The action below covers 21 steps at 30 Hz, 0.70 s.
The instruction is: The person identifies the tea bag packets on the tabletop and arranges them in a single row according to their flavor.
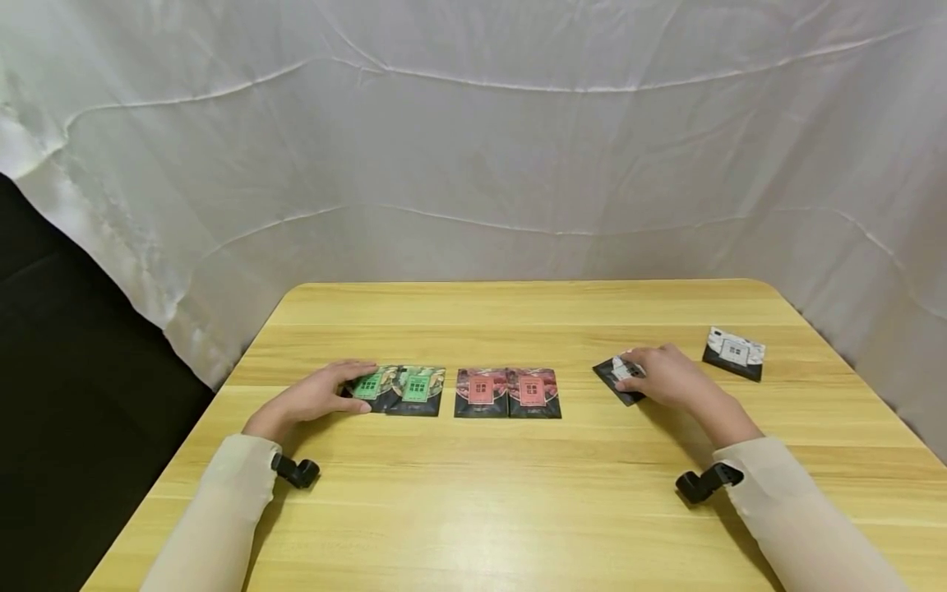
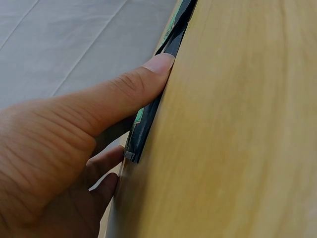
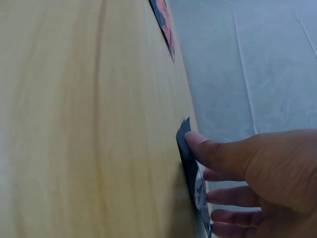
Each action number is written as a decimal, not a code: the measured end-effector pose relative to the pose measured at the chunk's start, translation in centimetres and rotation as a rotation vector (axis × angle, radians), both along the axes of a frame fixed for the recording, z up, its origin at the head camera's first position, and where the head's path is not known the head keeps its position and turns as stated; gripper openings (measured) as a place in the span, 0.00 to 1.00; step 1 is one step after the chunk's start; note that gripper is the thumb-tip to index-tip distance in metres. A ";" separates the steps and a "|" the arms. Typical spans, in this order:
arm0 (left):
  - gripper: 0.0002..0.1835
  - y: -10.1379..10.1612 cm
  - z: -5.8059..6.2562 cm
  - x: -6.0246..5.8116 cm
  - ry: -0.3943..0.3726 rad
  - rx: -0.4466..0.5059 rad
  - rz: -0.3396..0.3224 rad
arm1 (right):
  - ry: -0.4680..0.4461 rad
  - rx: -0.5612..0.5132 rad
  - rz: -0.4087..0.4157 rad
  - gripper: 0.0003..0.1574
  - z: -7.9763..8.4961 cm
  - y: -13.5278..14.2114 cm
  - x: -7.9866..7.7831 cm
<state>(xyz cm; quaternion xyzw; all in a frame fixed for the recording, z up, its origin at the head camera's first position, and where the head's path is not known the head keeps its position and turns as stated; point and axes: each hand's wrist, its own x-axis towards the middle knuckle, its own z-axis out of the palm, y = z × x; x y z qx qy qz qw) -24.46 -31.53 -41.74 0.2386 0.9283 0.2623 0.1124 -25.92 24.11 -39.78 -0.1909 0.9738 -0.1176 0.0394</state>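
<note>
On the wooden table [image 1: 518, 493] two green packets lie side by side. My left hand [image 1: 318, 399] rests flat on the left green packet [image 1: 372, 385], its thumb [image 2: 143, 79] pressing the packet's [image 2: 148, 119] near edge. The right green packet [image 1: 419, 389] is untouched. Two red packets [image 1: 507, 393] lie together at the middle. My right hand [image 1: 662, 376] is arched over a black-and-white packet [image 1: 617, 374], thumb [image 3: 198, 144] at its corner and fingers curled over its [image 3: 190, 163] far side. A second black-and-white packet [image 1: 732, 353] lies apart at the far right.
A white creased cloth [image 1: 473, 148] hangs behind and beside the table. Left of the table the space is dark [image 1: 59, 370]. A black camera mount sits at each wrist [image 1: 296, 471] [image 1: 703, 483]. A red packet's edge [image 3: 166, 27] shows in the right wrist view.
</note>
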 end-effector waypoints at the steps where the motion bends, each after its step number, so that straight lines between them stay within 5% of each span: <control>1: 0.41 0.0 0.0 0.0 -0.001 0.000 0.000 | 0.000 -0.003 0.003 0.36 0.0 0.0 0.0; 12: 0.41 0.0 0.0 0.1 -0.002 -0.009 0.006 | -0.081 -0.057 0.041 0.35 -0.1 -0.3 0.0; 21: 0.41 0.0 0.0 0.0 -0.009 -0.006 0.009 | -0.053 -0.132 0.099 0.32 -0.4 -0.7 0.2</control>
